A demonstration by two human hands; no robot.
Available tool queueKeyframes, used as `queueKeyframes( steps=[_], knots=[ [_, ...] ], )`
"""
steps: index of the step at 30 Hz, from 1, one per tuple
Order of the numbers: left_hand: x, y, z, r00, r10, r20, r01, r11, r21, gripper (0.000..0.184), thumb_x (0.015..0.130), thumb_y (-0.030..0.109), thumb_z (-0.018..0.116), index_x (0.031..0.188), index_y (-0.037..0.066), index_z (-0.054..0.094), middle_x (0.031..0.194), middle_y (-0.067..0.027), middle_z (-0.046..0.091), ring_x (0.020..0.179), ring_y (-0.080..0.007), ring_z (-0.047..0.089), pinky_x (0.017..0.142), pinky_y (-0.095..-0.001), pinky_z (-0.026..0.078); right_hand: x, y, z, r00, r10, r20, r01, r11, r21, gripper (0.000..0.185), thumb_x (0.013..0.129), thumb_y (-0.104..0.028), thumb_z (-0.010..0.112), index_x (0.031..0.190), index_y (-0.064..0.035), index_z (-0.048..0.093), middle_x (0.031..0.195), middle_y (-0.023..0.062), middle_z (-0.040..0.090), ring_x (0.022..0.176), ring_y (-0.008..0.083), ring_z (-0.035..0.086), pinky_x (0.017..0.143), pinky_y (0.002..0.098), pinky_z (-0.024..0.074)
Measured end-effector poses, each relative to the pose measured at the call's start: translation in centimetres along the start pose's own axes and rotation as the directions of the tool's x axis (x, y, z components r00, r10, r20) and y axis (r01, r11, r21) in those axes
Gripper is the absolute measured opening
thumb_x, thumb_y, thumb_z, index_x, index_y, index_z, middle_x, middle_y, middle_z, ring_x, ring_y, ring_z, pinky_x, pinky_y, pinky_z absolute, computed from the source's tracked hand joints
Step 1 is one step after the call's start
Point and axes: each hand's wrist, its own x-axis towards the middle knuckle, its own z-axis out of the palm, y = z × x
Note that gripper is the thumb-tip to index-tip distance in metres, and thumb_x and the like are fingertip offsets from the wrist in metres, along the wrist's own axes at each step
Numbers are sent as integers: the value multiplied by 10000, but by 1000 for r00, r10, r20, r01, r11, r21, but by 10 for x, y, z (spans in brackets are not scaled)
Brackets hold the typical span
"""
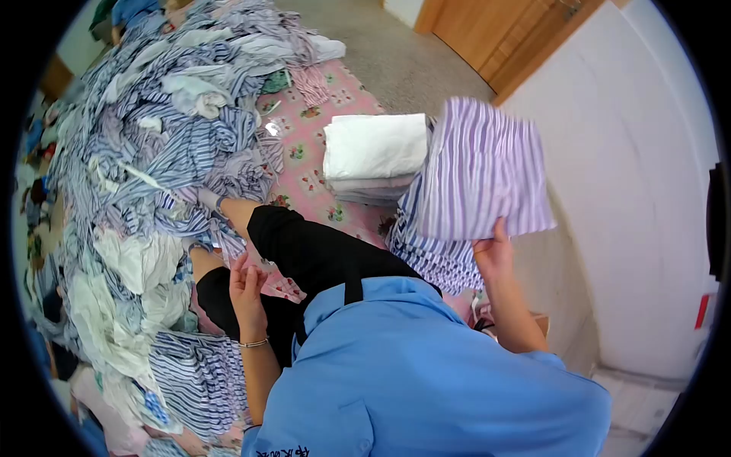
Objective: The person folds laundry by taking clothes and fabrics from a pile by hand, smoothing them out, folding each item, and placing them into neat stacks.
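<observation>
My right hand [495,254] grips the near edge of a folded purple-and-white striped cloth [487,171], its thumb on top. The cloth is held over a stack of blue-and-white striped folded cloths [442,263], hiding part of it; I cannot tell whether the two touch. Left of it stands a pile of folded cloths with a white one [375,145] on top. Above my bent left leg, my left hand [247,286] is empty, with its fingers loosely stretched out.
A large heap of loose striped and white laundry [183,145] covers the left side, with my feet at its edge. Another striped folded stack [199,377] lies at lower left. Below is a pink patterned sheet [343,87]. A wall [624,152] and wooden door [495,34] bound the right.
</observation>
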Motion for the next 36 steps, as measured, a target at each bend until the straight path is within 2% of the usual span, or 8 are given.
queueKeyframes(
  steps=[3, 6, 14, 17, 23, 29, 32, 36],
  knots=[
    [0, -9, 9, 997, -33, 71, 30, 999, 40, 346, 932, 102, 525, 1263, 24, 463, 857, 11, 541, 791, -60, 542, 791, -215, 473, 31, 43, -109, 898, 133, -418, -113, 991, 74, 440, 958, -271, 466, 1323, -43, 374, 1328, 136, 437, 1204, 305, 437, 1007, 513, 377],
    [-7, -8, 4, 998, -49, 44, 46, 997, 62, 337, 927, 98, 532, 1255, 39, 480, 843, 20, 536, 788, -60, 538, 778, -203, 462, 35, 55, -114, 891, 51, -451, -101, 991, -89, 402, 961, -285, 457, 1281, -47, 404, 1299, 125, 455, 1148, 300, 475, 988, 455, 410],
    [-15, -26, -49, 972, -35, -234, 45, 998, 38, 311, 915, 105, 545, 1217, 39, 507, 876, -1, 550, 795, -85, 543, 744, -222, 469, -13, 74, -38, 852, 404, -333, -521, 716, -464, 247, 938, -277, 491, 1090, -83, 506, 871, 84, 611, 799, 205, 605, 686, 336, 511],
    [-25, -32, -79, 935, -33, -353, 50, 998, 40, 316, 918, 98, 533, 1224, 31, 487, 857, -13, 549, 780, -94, 564, 741, -239, 497, 2, 114, 53, 882, 472, -17, -277, 489, -827, 192, 931, -249, 519, 958, -66, 571, 745, 54, 611, 653, 152, 591, 606, 278, 501],
    [-37, -30, -99, 903, 20, -428, 2, 999, 50, 323, 917, 58, 511, 1230, -1, 457, 865, -34, 538, 776, -121, 587, 766, -286, 523, 86, 283, 241, 626, 593, 507, 338, 380, -861, 187, 899, -198, 576, 965, -23, 584, 747, 58, 613, 667, 118, 580, 594, 255, 468],
    [-34, -42, -112, 909, -12, -417, 43, 997, 65, 348, 909, 71, 544, 1232, -20, 454, 869, -65, 558, 788, -153, 593, 786, -326, 510, 153, 524, 341, 337, 482, 809, 918, 23, -396, 513, 737, -243, 718, 1185, -81, 527, 1152, 130, 556, 968, 255, 573, 780, 391, 475],
    [-33, -36, -114, 910, -78, -407, 54, 996, -72, 358, 917, 67, 536, 1253, -11, 444, 895, -63, 562, 835, -146, 588, 809, -275, 481, 150, 587, 379, 323, 472, 820, 943, -232, -238, 636, 703, -282, 739, 1256, -101, 482, 1322, 137, 435, 1191, 336, 420, 897, 466, 407],
    [-28, -28, -119, 915, -179, -362, 154, 983, -95, 367, 921, 35, 511, 1273, -12, 417, 987, -99, 567, 887, -175, 596, 863, -328, 485, 157, 644, 410, 205, 299, 932, 964, -229, -138, 424, 701, -240, 722, 1078, -96, 590, 1204, 124, 532, 1139, 326, 461, 850, 488, 395]
  ],
)
